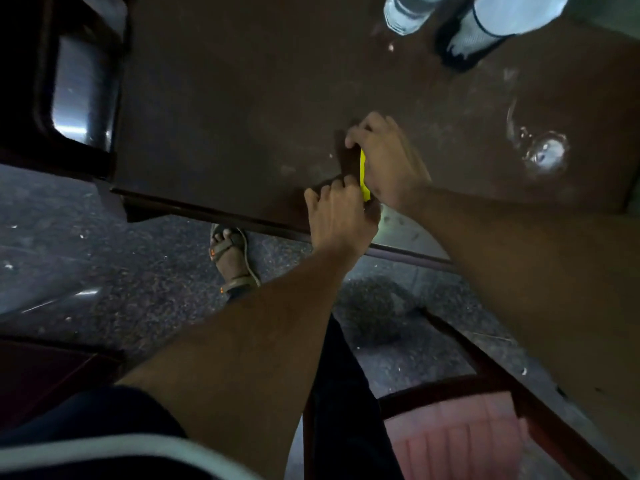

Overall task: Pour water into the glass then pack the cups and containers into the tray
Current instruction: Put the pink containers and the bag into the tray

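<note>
Both hands meet at the near edge of the dark brown table. My right hand lies over a thin yellow object and grips it; most of the object is hidden. My left hand is closed at the table's edge and touches the yellow object's near end. A clear glass stands on the table to the right. At the top edge are a clear water bottle and a white container with a dark base. A shiny metal tray sits at the far left.
Under the table's edge my foot in a sandal rests on a speckled dark floor. A wooden chair frame with a reddish seat stands at the lower right, close to my right forearm.
</note>
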The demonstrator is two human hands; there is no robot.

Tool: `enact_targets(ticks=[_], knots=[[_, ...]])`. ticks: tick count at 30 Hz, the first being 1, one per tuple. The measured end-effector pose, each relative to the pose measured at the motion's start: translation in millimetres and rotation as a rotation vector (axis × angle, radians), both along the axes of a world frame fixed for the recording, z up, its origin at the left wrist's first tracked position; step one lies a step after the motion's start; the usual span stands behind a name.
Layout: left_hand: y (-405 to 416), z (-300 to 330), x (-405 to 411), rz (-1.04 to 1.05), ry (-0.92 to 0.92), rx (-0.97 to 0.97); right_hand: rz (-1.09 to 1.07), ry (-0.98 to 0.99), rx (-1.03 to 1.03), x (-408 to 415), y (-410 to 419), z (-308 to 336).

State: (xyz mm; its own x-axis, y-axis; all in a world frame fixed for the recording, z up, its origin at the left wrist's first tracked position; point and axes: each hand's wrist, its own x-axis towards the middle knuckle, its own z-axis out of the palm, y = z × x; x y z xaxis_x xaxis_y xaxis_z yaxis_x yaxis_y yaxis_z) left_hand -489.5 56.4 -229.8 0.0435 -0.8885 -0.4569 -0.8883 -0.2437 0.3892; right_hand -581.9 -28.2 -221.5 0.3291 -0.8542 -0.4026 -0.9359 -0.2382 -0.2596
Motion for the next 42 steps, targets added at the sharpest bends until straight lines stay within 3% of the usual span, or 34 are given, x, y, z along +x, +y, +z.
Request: enact_targets(ticks=[11,20,26,36,42], knots=[[-18.6,-0.7,-16.5,0.058,-0.055,-0.025,-0.103,0.024,-0.024,-47.5,4.0,4.2],[-47.2,24.5,36.3,0.157,0.026,-0.093,-0.086,0.191,-0.061,-19.4,-14.1,26.1],[-83.9,63.6,135.9,0.340,0.038,-0.220,0.046,0.086,-0.146,85.9,-70.5,75.4],[-104.9,141.5,370.5,0.736,-0.064,-0.526,0.376,-0.188,-0.316,361.4,-143.4,158.4],[-83.9,140.1,462.3,0.884,-0.124,-0.524,0.511,-0.232,-0.314,470.5,-133.2,162.1]])
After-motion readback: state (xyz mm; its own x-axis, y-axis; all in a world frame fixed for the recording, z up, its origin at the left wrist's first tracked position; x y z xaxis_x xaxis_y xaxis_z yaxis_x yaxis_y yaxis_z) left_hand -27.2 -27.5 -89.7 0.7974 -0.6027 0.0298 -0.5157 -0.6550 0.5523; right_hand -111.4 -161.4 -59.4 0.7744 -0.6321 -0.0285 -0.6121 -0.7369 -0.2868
